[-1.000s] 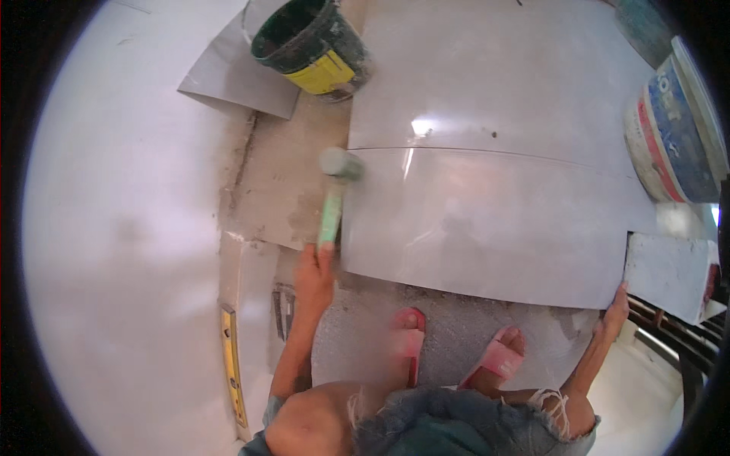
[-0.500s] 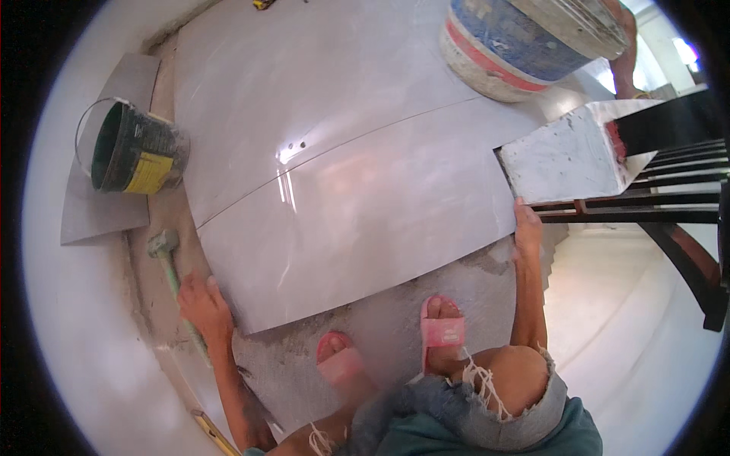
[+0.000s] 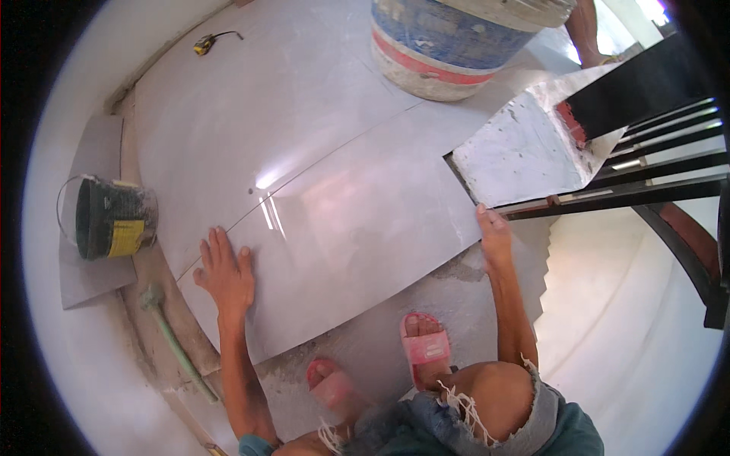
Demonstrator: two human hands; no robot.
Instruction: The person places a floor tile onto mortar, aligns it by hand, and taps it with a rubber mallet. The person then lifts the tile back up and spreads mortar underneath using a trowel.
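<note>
Head view: left hand (image 3: 226, 272), gripping mallet one second ago, now open, fingers spread on grey front tile (image 3: 365, 243), fingertips at seam. Mallet (image 3: 178, 349) lies left of tile. Right hand (image 3: 496, 237) stays at tile's right corner beside white post base (image 3: 517, 156); cannot tell grip.

Tape measure (image 3: 203, 45), bucket (image 3: 441, 49) on tiled floor (image 3: 342, 228)

Left hand (image 3: 228, 277) lies on tile (image 3: 350, 235); right hand (image 3: 496, 239) touches its edge.
</note>
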